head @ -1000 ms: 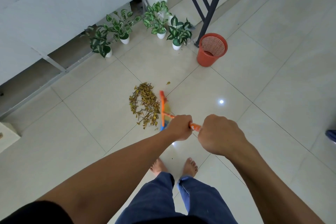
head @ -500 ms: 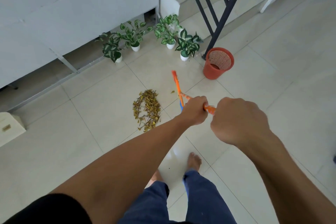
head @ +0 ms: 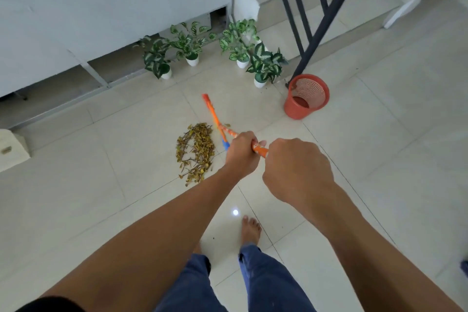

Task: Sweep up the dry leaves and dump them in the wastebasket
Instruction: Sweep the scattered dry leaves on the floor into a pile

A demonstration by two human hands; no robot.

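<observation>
From the head view, both hands are clamped on the orange broom handle (head: pixel 259 147), the left hand (head: pixel 241 153) lower on it and nearer the leaves, the right hand (head: pixel 296 172) above. The broom head (head: pixel 214 119) runs away from the person, just right of the dry leaves (head: pixel 196 148), so the pile lies left of it. The wastebasket (head: pixel 306 96) stands well apart, ahead and right, on glossy pale floor tiles (head: pixel 379 134) by potted plants (head: pixel 264 64) and a stair railing (head: pixel 309 33)

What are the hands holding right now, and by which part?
Both hold the broom by its orange handle: left hand lower on the shaft, right hand above it, nearer the top end. The head is not gripped.
</observation>
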